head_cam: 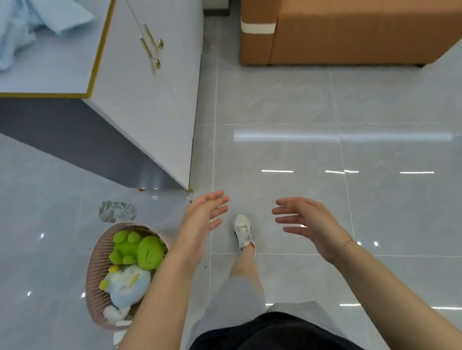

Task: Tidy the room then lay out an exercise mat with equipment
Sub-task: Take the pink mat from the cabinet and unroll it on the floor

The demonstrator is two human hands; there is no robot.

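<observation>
The person holds both hands out in front of the body, above the floor. The left hand [206,215] has straight, spread fingers and holds nothing; the right hand [309,225] is also relaxed and empty, palm turned toward the left one. A thin bracelet [348,241] sits on the right wrist.

On the near left, a pink perforated basket [95,281] stands on the floor, partly hidden by the left forearm. Inside it lie a green plush frog [137,248] and, nearer, a pale blue and white plush toy [126,288]. Just beyond the basket a small crumpled grey scrap [115,211] lies on the tiles. No exercise mat or equipment appears in the view.

Between the hands, lower down, one white sneaker [243,231] stands on the floor.

At far left is a white cabinet [148,106] with gold edging and gold handles [151,46]; light blue cloth [10,29] is bunched on its top. At far right stands an orange sofa [350,16]. The floor [366,205] is of glossy grey tiles that reflect the ceiling lights.
</observation>
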